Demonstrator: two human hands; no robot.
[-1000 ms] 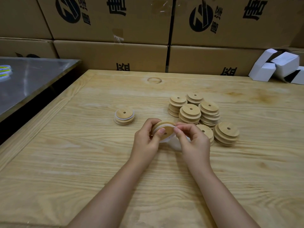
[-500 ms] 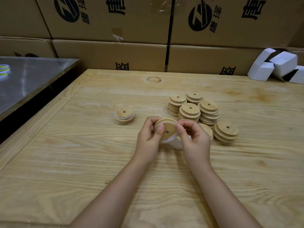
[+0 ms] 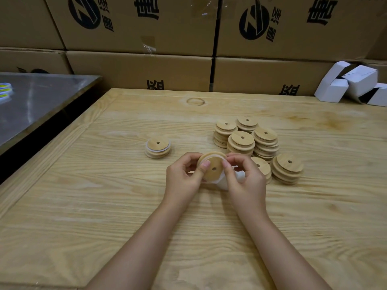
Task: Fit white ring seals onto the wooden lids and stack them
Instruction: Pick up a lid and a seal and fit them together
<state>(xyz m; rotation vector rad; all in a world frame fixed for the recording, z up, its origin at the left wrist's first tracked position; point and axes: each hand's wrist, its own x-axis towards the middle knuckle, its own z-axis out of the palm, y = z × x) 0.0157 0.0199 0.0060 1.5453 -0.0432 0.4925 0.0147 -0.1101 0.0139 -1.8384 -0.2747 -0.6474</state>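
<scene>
A round wooden lid (image 3: 213, 167) with a centre hole is tilted toward me above the table's middle. My left hand (image 3: 184, 176) grips its left edge, thumb on its face. My right hand (image 3: 244, 181) pinches its right edge, where a white ring seal (image 3: 211, 182) hangs partly around the lid. More white seals (image 3: 239, 176) lie under my right hand, mostly hidden. To the left lies a short stack of sealed lids (image 3: 158, 147). Several stacks of bare wooden lids (image 3: 253, 141) stand behind and to the right of my hands.
The wooden table (image 3: 104, 206) has a raised border at its left. A steel table (image 3: 35, 101) stands further left, across a dark gap. Cardboard boxes (image 3: 138, 68) wall the back. Small white cartons (image 3: 351, 84) sit at the back right corner.
The lid has been turned up so its holed face looks at me, and the seal has worked further around its rim. Both hands stay in about the same place.
</scene>
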